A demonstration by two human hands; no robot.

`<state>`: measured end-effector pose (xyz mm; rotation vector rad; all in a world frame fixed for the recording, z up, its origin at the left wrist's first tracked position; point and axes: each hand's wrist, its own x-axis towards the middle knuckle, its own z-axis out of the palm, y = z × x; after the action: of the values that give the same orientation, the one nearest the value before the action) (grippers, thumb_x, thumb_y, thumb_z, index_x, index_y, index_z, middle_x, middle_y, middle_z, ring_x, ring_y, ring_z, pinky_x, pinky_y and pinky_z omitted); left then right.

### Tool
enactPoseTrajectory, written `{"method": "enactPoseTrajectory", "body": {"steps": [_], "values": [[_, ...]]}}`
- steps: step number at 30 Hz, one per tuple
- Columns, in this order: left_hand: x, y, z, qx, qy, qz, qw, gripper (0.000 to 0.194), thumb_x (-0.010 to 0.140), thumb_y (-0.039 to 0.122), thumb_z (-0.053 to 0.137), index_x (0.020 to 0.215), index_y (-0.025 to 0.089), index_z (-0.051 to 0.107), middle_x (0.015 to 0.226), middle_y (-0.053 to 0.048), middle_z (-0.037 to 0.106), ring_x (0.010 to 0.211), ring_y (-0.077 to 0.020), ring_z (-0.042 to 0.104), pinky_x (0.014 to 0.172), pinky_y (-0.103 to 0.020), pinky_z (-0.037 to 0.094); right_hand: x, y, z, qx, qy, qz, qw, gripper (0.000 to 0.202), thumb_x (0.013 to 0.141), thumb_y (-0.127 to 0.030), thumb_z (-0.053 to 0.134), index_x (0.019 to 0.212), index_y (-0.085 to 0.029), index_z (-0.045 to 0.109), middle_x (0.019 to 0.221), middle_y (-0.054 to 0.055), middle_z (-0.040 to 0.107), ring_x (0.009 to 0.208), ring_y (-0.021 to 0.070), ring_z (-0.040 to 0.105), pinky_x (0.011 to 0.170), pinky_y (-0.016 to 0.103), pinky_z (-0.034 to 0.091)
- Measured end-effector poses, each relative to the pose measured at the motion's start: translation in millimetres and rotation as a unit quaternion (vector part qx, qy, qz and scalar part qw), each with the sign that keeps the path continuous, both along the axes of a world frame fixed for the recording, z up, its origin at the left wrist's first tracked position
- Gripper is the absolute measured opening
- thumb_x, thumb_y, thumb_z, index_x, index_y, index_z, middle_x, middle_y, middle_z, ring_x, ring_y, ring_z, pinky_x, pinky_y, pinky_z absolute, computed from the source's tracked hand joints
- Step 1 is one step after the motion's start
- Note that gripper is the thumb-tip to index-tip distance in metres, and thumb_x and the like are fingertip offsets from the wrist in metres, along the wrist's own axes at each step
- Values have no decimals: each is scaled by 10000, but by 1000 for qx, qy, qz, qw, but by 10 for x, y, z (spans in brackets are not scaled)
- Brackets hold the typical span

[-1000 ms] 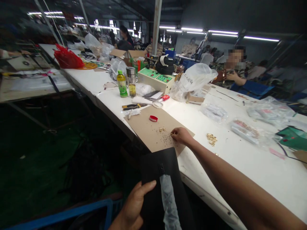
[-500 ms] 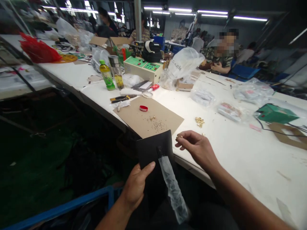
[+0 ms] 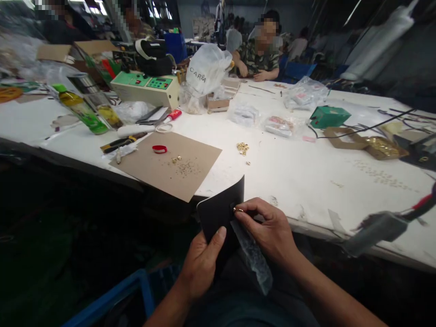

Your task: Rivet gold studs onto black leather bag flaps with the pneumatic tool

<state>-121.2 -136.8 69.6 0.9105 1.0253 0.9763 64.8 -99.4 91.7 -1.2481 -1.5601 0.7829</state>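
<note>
My left hand (image 3: pixel 204 261) grips a black leather-like panel (image 3: pixel 218 209) by its lower left edge, thumb on top. A strap wrapped in clear plastic (image 3: pixel 254 259) hangs from the panel's face. Between thumb and fingertips, my right hand (image 3: pixel 267 227) pinches a small gold metal fitting (image 3: pixel 238 210), held at the top of the strap; whether it touches the panel I cannot tell. On the white table beyond lies a small pile of similar gold fittings (image 3: pixel 243 148), with a single one (image 3: pixel 248 163) just nearer to me.
A brown cardboard sheet (image 3: pixel 204 159) bears a red ring-shaped item (image 3: pixel 159 149) and gold bits. Behind stand a green-capped bottle (image 3: pixel 80 109) and a control box (image 3: pixel 146 88). A grey tool (image 3: pixel 378 231) hangs at right; a blue crate edge (image 3: pixel 143 286) is below. Another person sits across the table.
My right hand has brought the gold fitting left and down to the strap's top on the panel. The panel is tilted more. The camera view has swung to the right.
</note>
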Motion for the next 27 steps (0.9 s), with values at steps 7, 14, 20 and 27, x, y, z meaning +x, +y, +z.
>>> {"method": "enactPoseTrajectory", "body": {"steps": [7,14,20,27], "values": [[274,-129,-29,72,162,-28,984,492,1052,514,546,1452,241,634,1381,-78,723,1305,-296,656,1157,-432,490,241,-140,-8,76,-35,-31,996,76,947,-170,728,926,-236,761,891,-21,770,819,145,715,771,260,528],[443,-210,-68,144,241,-31,959,466,1068,480,512,1440,231,638,1412,-99,698,1369,-306,611,1195,-462,457,343,-264,-77,63,-29,-92,993,57,931,-189,767,903,-238,761,863,-24,767,792,157,710,751,280,513],[545,-271,-55,239,296,-43,924,487,1066,393,519,1531,248,534,1485,-117,640,1450,-300,543,1227,-482,437,391,-424,-41,90,-31,-90,991,97,937,-180,712,986,-248,759,950,3,782,892,193,729,837,320,553],[636,-299,-240,404,349,-62,843,836,963,362,678,1674,260,251,1675,-174,398,1511,-345,464,1188,-519,490,545,-734,-73,49,-71,14,996,993,635,-391,991,1503,-286,520,1485,107,599,1367,350,568,1157,495,489]]}}
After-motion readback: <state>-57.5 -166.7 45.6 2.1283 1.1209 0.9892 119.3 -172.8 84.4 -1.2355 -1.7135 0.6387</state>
